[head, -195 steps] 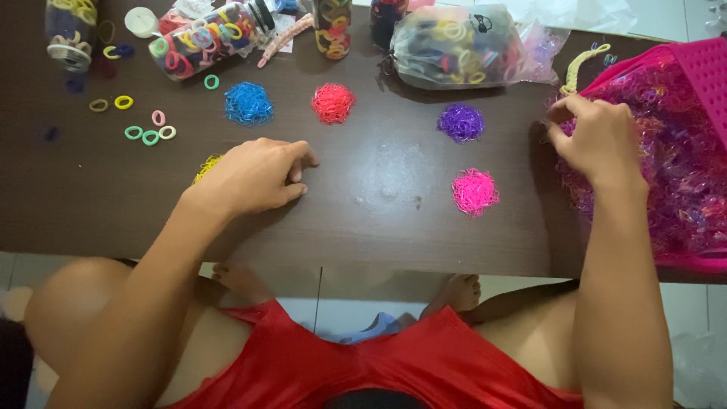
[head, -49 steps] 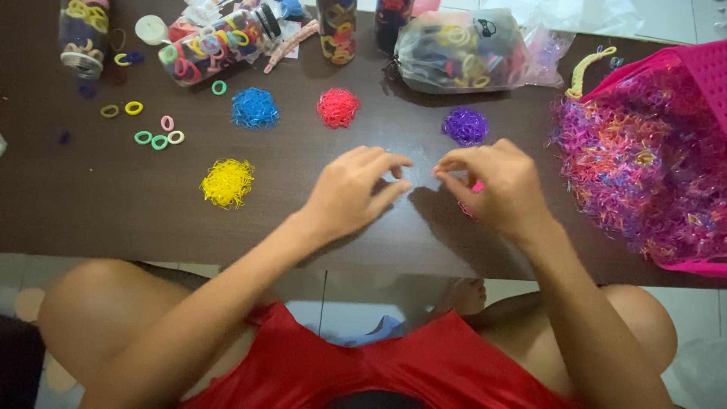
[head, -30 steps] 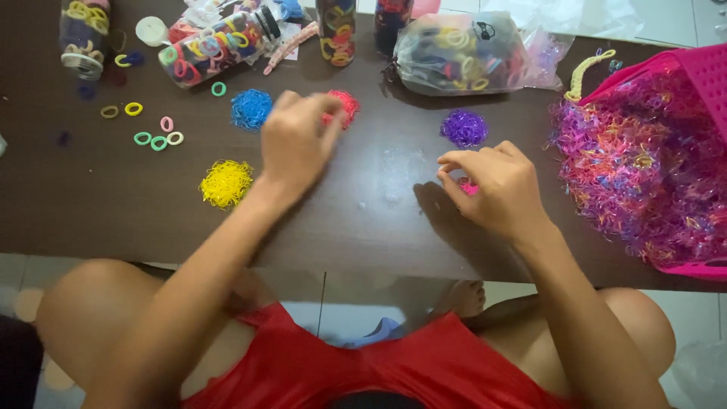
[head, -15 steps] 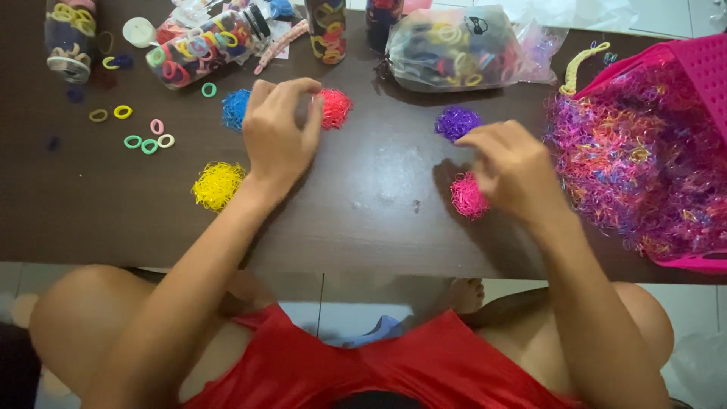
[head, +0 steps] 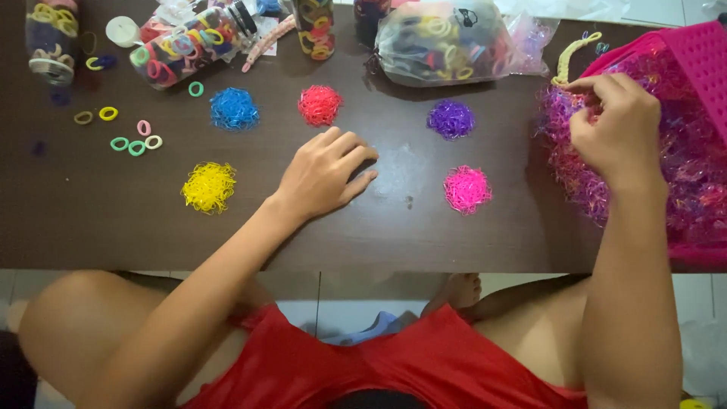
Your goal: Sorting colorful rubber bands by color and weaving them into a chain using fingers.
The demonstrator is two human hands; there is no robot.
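A: A dark brown worktop (head: 91, 220) fills the view, with pale floor tiles showing past its near edge. Along the far edge stand clear jars and a clear bag (head: 443, 42) stuffed with coloured hair ties.

B: And the small heaps of tiny elastic bands?

A: Five of them, each of one colour: a blue heap (head: 234, 108), a red heap (head: 319, 104) and a purple heap (head: 450, 119) in a row toward the far edge, a yellow heap (head: 208, 186) nearer the left end, and a pink heap (head: 466, 188) right of the middle. All lie well apart from one another.

B: Where are the person's hands?

A: The left hand (head: 322, 174) rests palm down on bare wood at the middle, fingers loosely spread, holding nothing. The right hand (head: 615, 129) is over the pink basket (head: 704, 60) at the right end, fingertips pinched together in the mixed tangle of bands (head: 575, 182) that spills over the basket's rim. Whether a single band sits in that pinch cannot be told; the fingers hide it.

B: What looks risky here?

A: The tangle is dense, so a pinch could well drag out several colours at once, and strays might drop among the sorted heaps. The bands already hanging over the rim could slide off the right end of the worktop. The left forearm lies near the yellow heap, so a sweep of it would probably scatter that heap.
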